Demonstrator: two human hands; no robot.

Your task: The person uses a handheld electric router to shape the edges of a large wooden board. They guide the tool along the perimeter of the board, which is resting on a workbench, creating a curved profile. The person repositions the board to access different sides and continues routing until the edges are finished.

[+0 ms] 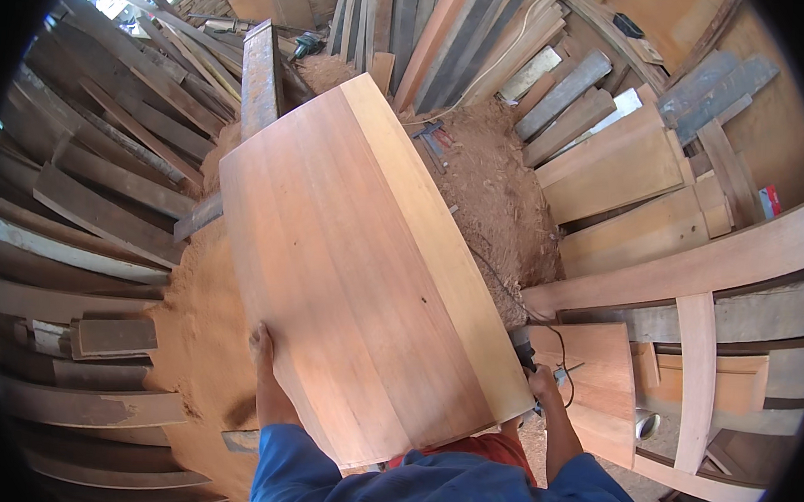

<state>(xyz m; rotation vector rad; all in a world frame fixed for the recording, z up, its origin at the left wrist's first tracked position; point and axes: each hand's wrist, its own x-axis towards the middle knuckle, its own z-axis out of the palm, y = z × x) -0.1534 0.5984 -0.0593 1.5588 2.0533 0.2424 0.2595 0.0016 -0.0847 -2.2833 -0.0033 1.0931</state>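
Observation:
A wide wooden panel (356, 267), made of reddish boards with a paler strip down its right side, lies tilted across the middle. My left hand (261, 342) grips its left edge, with some of the fingers hidden. By the panel's lower right corner, my right hand (542, 380) is closed round the handle of a dark corded power tool (524, 350). Panel and hand hide much of that tool, so its exact kind is unclear. Its black cord (567, 355) loops beside the hand.
Under the panel's far end is a wooden beam (261, 80). Planks (104, 213) line the left, and upright boards (413, 38) lean at the back. A wooden frame (697, 376) stands at right. Sawdust (202, 331) covers the floor; a red-and-grey tool (433, 139) lies beyond the panel.

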